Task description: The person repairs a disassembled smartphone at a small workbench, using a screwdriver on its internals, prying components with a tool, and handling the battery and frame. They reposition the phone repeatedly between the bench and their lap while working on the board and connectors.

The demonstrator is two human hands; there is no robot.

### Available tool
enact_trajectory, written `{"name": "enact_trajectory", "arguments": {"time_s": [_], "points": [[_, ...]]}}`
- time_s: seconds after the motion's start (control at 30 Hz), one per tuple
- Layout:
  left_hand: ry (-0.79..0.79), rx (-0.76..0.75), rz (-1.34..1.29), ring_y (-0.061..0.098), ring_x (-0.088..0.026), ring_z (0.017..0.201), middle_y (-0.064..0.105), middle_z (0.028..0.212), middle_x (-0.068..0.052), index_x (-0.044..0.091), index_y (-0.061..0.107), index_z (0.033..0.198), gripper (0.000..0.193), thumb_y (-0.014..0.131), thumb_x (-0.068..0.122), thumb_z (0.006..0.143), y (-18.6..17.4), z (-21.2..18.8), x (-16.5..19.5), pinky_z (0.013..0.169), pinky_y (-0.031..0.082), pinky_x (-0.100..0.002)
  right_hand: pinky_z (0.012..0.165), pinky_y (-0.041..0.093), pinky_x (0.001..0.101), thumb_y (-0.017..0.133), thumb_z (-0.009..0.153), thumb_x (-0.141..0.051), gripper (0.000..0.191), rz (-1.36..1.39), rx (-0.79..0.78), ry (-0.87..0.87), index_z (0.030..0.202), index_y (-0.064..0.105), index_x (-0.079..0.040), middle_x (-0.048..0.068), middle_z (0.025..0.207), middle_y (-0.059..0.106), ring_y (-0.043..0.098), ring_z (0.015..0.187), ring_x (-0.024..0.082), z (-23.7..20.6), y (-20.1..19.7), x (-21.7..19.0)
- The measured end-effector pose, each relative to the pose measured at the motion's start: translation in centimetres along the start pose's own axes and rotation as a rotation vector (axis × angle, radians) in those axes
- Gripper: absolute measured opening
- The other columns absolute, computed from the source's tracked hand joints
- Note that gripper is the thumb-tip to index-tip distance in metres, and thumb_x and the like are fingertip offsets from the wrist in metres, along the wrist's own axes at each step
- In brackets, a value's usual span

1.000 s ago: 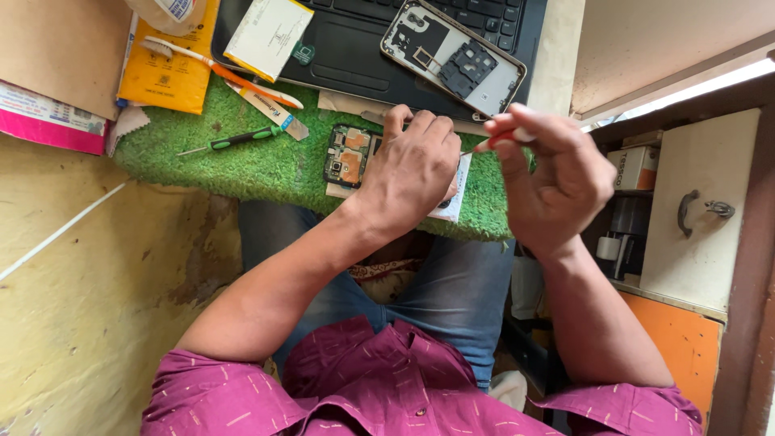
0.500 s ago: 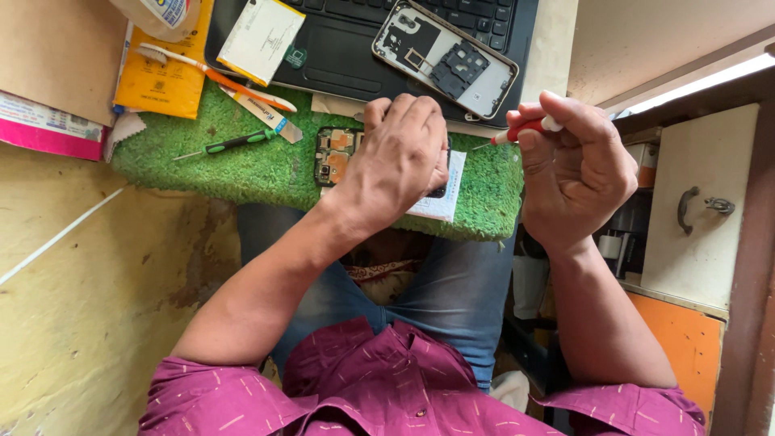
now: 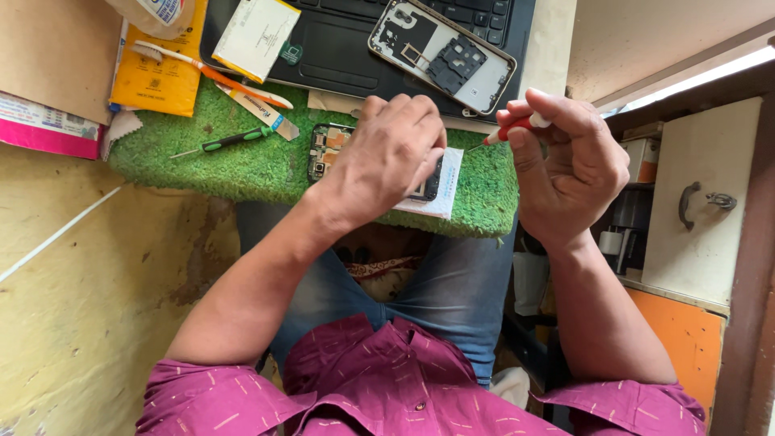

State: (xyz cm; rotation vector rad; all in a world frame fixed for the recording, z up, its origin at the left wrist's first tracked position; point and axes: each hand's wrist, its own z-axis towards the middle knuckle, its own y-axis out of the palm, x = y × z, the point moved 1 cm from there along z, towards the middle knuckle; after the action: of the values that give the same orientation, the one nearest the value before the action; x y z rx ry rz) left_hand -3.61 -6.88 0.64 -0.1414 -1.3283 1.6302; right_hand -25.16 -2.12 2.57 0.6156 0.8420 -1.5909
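Observation:
An opened phone (image 3: 327, 150) with its circuit board showing lies on a green turf mat (image 3: 242, 165), partly on a white card (image 3: 442, 190). My left hand (image 3: 387, 157) lies flat over most of the phone, fingers closed, pressing it down. Just right of the phone, my right hand (image 3: 569, 161) grips a red-handled screwdriver (image 3: 517, 127) whose thin tip points left toward the phone's right end. The phone's back frame (image 3: 442, 53) lies apart on a black laptop (image 3: 339, 48).
A green-handled screwdriver (image 3: 230, 140), a toothbrush (image 3: 206, 71), a small flat tool (image 3: 257, 107) and a yellow packet (image 3: 157, 77) lie at the mat's left. A white battery (image 3: 256, 36) rests on the laptop. A cabinet door with a handle (image 3: 698, 202) stands at right.
My right hand has moved right and away from the left one, and now shows the red screwdriver at its fingertips. My left hand stays on the phone.

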Motion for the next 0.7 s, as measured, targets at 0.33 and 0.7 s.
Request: {"name": "enact_trajectory", "arguments": {"time_s": [0.33, 0.7], "points": [[0.035, 0.024, 0.08, 0.063, -0.025, 0.09, 0.062, 0.089, -0.007, 0.009, 0.066, 0.086, 0.012, 0.076, 0.013, 0.081, 0.4, 0.1, 0.0, 0.09, 0.042, -0.042, 0.088, 0.066, 0.03, 0.068, 0.113, 0.006, 0.027, -0.035, -0.026, -0.023, 0.139, 0.06, 0.005, 0.017, 0.117, 0.068, 0.073, 0.104, 0.019, 0.3, 0.1, -0.1], [0.054, 0.0, 0.151, 0.063, -0.029, 0.086, 0.062, 0.086, -0.01, 0.006, 0.063, 0.085, 0.021, 0.076, 0.018, 0.075, 1.1, 0.4, 0.2, 0.082, 0.044, -0.043, 0.09, 0.066, 0.0301, 0.068, 0.114, 0.007, 0.024, -0.023, -0.023, -0.002, 0.137, 0.06, 0.006, 0.016, 0.119, 0.067, 0.072, 0.106, 0.019, 0.2, 0.1, -0.2]]}}
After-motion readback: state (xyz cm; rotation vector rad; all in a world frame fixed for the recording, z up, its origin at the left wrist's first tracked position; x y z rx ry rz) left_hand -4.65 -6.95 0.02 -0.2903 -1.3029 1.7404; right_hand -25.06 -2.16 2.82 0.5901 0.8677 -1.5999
